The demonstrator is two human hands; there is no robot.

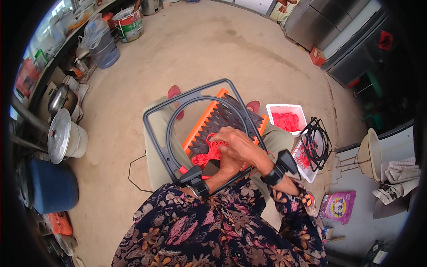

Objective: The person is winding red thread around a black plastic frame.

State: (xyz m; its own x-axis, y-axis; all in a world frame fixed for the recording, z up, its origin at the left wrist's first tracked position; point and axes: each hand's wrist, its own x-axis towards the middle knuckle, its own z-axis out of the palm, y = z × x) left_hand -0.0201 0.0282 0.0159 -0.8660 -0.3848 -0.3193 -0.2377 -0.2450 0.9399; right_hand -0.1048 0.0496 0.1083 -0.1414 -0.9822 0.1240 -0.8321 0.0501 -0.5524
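Across my lap lies a grey plastic frame [151, 136] with a round opening. Under it shows an orange-edged rack [203, 123] set with rows of dark, jagged-edged pieces [231, 116]. A loose bundle of red cord [205, 155] hangs beside my hands, over the frame's near part. My right hand [235, 141] crosses on top, its bent fingers closed on strands of the cord. Below it, my left hand [230, 164] is bent against the bundle; its fingertips are hidden by the right hand. Both wrists wear black bands with devices.
Right of my knee, a white box [291, 107] holds red cord, and a second white box [307, 173] carries a black frame [316, 144]. A lidded pot [66, 137] and blue bin [53, 186] stand left. A purple bag [339, 207] lies at the right.
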